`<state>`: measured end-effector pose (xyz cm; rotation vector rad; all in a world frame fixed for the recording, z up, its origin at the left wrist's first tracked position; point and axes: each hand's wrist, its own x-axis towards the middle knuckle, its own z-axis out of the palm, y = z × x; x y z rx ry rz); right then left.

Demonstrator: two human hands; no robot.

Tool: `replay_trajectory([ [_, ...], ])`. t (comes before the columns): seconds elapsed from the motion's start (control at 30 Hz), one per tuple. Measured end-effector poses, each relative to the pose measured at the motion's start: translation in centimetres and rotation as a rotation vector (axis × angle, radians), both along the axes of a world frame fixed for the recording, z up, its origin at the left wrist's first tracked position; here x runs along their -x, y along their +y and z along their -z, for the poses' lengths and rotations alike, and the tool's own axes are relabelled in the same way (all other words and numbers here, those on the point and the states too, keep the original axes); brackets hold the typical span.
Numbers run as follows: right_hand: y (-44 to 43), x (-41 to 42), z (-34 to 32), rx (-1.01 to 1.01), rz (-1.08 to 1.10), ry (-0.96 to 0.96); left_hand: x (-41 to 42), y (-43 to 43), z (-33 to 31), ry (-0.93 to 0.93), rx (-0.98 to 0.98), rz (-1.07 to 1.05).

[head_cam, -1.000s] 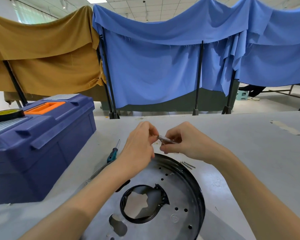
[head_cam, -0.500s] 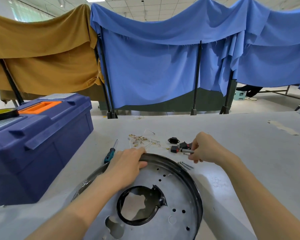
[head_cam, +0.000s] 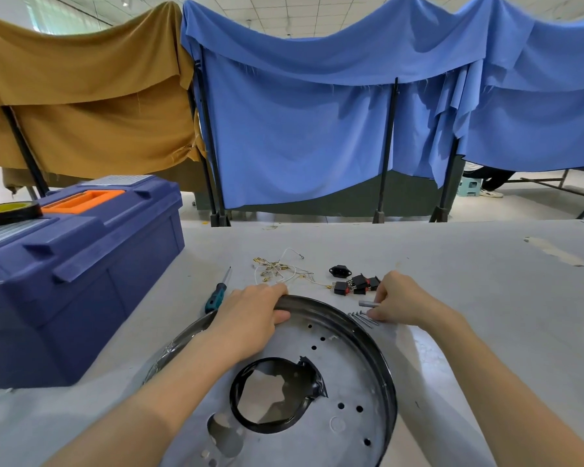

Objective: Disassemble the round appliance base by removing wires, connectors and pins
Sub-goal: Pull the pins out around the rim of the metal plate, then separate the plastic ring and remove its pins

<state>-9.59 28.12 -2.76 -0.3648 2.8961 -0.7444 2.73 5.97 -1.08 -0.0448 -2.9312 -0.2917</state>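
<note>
While left hand (head_cam: 250, 320) grips base (head_cam: 351, 375), right (head_cam: 407, 303) pinches pin (head_cam: 367, 303).

I see blue cloths (head_cam: 317, 129) and a mustard cloth (head_cam: 81, 96) draped over black stands (head_cam: 385, 153) across the upper frame, ceiling tiles (head_cam: 317, 15) above, grey tabletop (head_cam: 452, 264) below.

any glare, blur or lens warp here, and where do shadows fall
Head view: wide-angle warp fans the curtain poles outward toward the top; even ceiling light, soft shadows on the table under the arms; mild sheen on the round base, no hard glare; centre sharp, the metal pin pinched by the right hand reads clearly; toolbox at the left looks slightly soft.
</note>
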Motion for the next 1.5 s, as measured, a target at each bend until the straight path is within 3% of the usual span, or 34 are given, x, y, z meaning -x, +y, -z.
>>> replay_trajectory([
  [0.33,-0.7,-1.2,-2.5,0.204,-0.154,0.035,1.1,-0.5,-0.7,0.004,-0.006,-0.07],
  [0.53,-1.3,-4.4,-5.7,0.329,-0.419,-0.143,0.7,-0.9,-2.9,0.106,0.002,-0.147],
  [0.73,-0.2,-5.5,-7.5,0.422,-0.53,-0.3,-0.1,-2.4,-4.9,0.192,-0.022,-0.264],
  [1.0,-0.5,-4.7,-7.1,0.431,-0.27,-0.119,-0.6,-2.4,-6.3,0.242,-0.252,-0.141],
  [1.13,-0.3,-3.9,-6.9,0.584,-0.135,-0.053,-1.4,-0.4,-8.3,0.325,-0.297,0.071],
  [1.23,-1.1,-3.8,-6.6,0.7,0.016,0.037,-2.0,1.8,-9.3,0.25,-0.308,0.225],
  [1.33,-2.2,-4.0,-6.2,0.771,0.096,0.102,-2.0,3.6,-8.3,0.162,-0.186,0.266],
  [1.5,-4.2,-4.7,-5.1,0.866,0.156,0.091,-1.7,4.7,-4.6,0.273,0.383,0.097],
])
